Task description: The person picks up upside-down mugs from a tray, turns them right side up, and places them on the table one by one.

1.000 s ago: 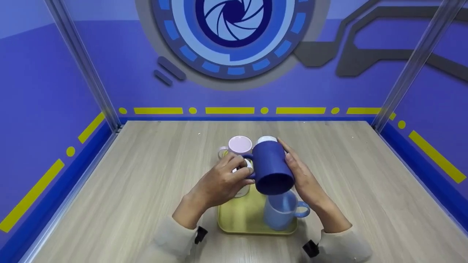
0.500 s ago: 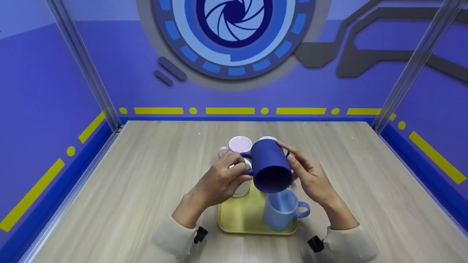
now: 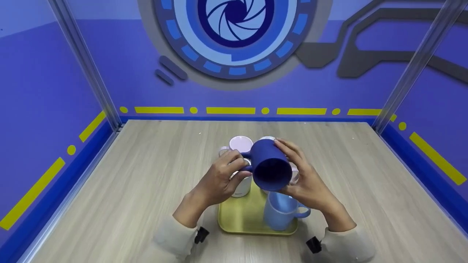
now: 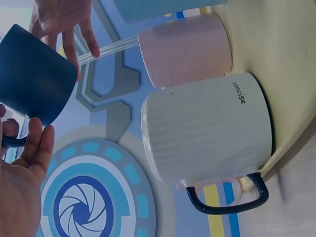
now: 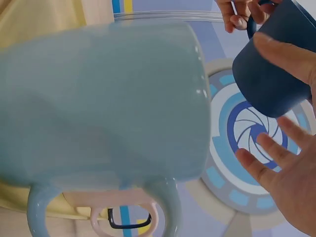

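A dark blue mug (image 3: 268, 151) is held in the air above a yellow tray (image 3: 237, 223), tilted with its mouth toward the head camera. My left hand (image 3: 217, 182) grips its handle between fingers and thumb. On the other side, my right hand (image 3: 309, 186) holds the mug's body, fingers at the upper part and thumb low near the rim. In the right wrist view, several of that hand's fingers (image 5: 274, 148) are spread off the mug. Just below, a light blue mug (image 3: 278, 217) stands on the tray. The dark blue mug partly hides other mugs.
A white mug (image 4: 212, 128) marked "concise", with a dark handle, stands on the tray's left. Beside it is a pink mug (image 4: 187, 52). Farther back are a pale pink mug (image 3: 241, 144) and a white rim (image 3: 268, 138). Blue panels (image 3: 234, 98) enclose the wooden table (image 3: 164, 157).
The dark blue mug has tipped so that more of its inside shows. My right hand has shifted along its side, the thumb moving down toward the rim. My left hand keeps the handle.
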Demonstrator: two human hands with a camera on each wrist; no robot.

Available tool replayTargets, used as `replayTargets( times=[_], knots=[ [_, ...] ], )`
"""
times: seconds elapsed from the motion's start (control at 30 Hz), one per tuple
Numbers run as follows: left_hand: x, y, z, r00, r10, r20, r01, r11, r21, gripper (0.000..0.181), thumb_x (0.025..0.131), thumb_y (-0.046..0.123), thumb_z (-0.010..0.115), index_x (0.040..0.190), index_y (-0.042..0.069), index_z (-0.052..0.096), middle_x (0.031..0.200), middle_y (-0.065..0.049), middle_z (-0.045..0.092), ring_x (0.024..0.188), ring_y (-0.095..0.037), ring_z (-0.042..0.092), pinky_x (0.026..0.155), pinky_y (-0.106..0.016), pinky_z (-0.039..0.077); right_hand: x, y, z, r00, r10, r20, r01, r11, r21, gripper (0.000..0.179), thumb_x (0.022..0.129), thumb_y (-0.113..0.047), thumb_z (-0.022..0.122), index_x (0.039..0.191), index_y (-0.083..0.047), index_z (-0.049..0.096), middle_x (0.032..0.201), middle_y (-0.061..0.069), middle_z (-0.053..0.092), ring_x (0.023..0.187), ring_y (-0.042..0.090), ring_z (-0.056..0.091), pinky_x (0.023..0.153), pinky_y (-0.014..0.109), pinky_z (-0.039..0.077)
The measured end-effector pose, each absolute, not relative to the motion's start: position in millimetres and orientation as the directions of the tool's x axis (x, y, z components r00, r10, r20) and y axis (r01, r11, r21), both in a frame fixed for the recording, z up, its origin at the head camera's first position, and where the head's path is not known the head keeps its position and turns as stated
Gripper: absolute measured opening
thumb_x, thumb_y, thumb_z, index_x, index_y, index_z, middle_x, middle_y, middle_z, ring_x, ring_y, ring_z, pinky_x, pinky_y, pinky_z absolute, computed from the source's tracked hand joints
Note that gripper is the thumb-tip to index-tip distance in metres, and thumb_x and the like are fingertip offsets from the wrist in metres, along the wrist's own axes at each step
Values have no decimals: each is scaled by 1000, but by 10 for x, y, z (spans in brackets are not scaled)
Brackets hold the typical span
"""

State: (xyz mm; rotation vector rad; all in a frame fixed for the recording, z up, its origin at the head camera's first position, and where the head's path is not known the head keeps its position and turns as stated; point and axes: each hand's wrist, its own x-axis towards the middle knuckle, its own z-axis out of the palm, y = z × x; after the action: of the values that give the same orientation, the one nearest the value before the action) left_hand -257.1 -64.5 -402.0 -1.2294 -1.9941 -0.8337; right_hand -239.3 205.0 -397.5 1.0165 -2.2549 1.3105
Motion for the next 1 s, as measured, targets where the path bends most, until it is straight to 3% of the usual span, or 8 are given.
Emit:
replayTargets(
  times=[0.27, 0.47, 0.67, 1.0],
  knots=[
    [-2558, -605, -4053, -414, 520, 747, 907, 306, 290, 24, 108, 35, 51, 104, 14, 63, 92, 1, 55, 83, -10, 51, 73, -26, 46, -2435, 2089, -4005, -657, -432, 617, -752, 316, -579, 93, 76, -15, 94, 155, -14, 46, 158, 3, 48, 147, 20, 45, 120, 22, 33],
    [-2567, -616, -4057, -487, 507, 711, 873, 277, 400, 24, 108, 36, 53, 103, 16, 65, 82, 3, 53, 76, -5, 48, 65, -24, 44, -2420, 2092, -4003, -707, -440, 554, -699, 312, -644, 97, 69, -19, 98, 153, -23, 49, 149, -3, 58, 135, 20, 57, 113, 26, 44],
    [-2575, -601, -4049, -553, 508, 660, 830, 265, 491, 19, 106, 31, 57, 102, 14, 67, 83, 2, 56, 78, -5, 51, 68, -22, 46, -2419, 2119, -4018, -721, -434, 540, -686, 335, -646, 94, 68, -21, 99, 150, -23, 53, 143, 0, 63, 128, 22, 62, 103, 31, 54],
    [-2564, -578, -4063, -616, 550, 564, 752, 198, 629, 20, 108, 27, 52, 109, 12, 66, 90, -8, 68, 76, -15, 70, 71, -23, 58, -2407, 2178, -4045, -763, -428, 484, -637, 369, -677, 85, 67, -21, 99, 143, -20, 59, 128, 1, 72, 106, 17, 68, 84, 28, 57]
  ],
)
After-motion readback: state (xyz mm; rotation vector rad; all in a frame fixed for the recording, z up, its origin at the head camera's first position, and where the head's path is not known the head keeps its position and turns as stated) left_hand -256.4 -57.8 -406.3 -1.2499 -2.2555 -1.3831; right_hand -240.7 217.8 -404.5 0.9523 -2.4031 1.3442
